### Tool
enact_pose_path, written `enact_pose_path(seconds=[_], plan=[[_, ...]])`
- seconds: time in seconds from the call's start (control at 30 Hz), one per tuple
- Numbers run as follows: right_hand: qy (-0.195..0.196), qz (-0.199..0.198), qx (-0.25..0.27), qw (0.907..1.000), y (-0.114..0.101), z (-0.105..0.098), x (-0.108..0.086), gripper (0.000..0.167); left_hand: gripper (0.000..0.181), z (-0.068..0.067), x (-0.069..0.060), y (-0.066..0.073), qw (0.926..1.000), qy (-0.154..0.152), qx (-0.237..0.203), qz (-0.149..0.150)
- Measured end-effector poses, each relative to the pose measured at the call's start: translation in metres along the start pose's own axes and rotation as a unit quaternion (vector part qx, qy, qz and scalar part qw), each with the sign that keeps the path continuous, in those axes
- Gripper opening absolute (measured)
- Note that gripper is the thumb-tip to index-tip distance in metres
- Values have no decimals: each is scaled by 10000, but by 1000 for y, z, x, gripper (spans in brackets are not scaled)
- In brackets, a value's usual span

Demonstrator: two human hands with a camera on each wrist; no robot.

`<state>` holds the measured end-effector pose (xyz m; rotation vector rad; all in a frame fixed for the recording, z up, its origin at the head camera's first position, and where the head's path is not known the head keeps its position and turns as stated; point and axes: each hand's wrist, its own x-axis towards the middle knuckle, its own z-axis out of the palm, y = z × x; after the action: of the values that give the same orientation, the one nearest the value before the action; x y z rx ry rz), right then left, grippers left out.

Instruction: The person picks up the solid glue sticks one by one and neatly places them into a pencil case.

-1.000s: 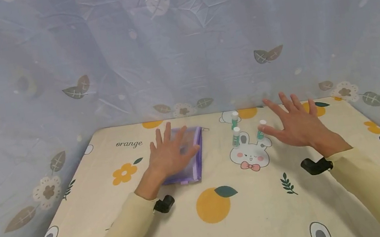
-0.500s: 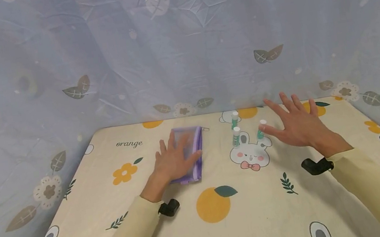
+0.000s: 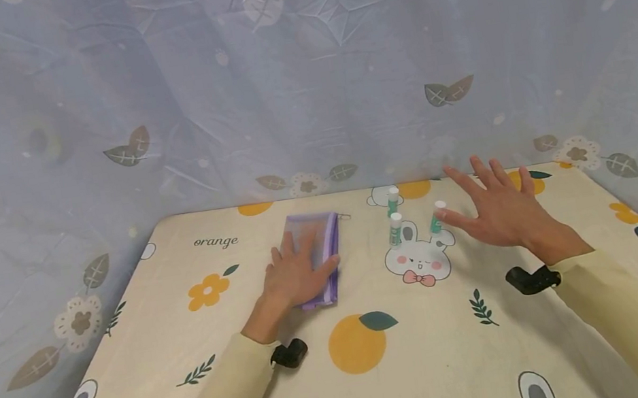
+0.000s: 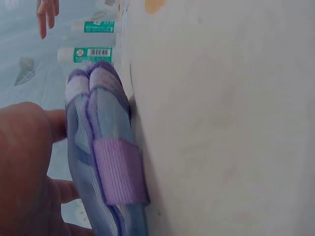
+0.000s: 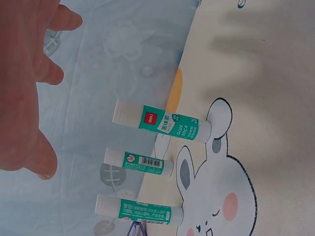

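A purple mesh zip pouch point(image 3: 332, 235) lies flat on the patterned cloth, left of the middle. My left hand point(image 3: 293, 277) is laid over it with fingers spread, partly covering it; the left wrist view shows the pouch point(image 4: 118, 167) edge-on against the fingers. Three green glue sticks with white caps stand upright to the right: a rear one point(image 3: 393, 202), a front one point(image 3: 395, 231) and a right one point(image 3: 436, 219). Spread out and holding nothing, my right hand point(image 3: 500, 208) hovers beside the right glue stick; its thumb overlaps that stick in the head view.
The table point(image 3: 430, 361) wears a cream cloth printed with oranges, rabbits and leaves. Behind it hangs a blue-grey curtain point(image 3: 303, 91), close to the far edge. A black wrist camera sits on each sleeve.
My left hand has shifted a little right and toward me, lowering onto the pouch. The right hand, pouch and glue sticks stay practically where they were.
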<state>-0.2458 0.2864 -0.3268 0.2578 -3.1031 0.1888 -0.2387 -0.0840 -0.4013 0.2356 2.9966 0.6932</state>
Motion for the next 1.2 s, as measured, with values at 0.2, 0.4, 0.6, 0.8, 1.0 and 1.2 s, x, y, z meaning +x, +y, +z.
enact_pose_path(seconds=[0.2,0.4,0.6,0.8,1.0,1.2], plan=[[67,-23,26,10000,-2,-1,-1,96,78,1,-2,4,9999,-10,104,-88],[193,-32,86,9998,-4,0,-2,94,73,2,-2,7,9998,171,65,-129],[412,-4,290,9987,-6,1,-2,93,69,-1,-3,8,9993,275,-93,-224],[617,-5,663,9959,-12,-1,-2,92,69,-5,-4,7,9988,187,-281,-345],[813,-112,1215,9892,-19,-3,-1,88,71,-6,-4,5,9979,141,-490,-401],[1027,-137,1751,9791,-30,-3,-1,85,73,-8,-5,4,9970,99,-636,-438]])
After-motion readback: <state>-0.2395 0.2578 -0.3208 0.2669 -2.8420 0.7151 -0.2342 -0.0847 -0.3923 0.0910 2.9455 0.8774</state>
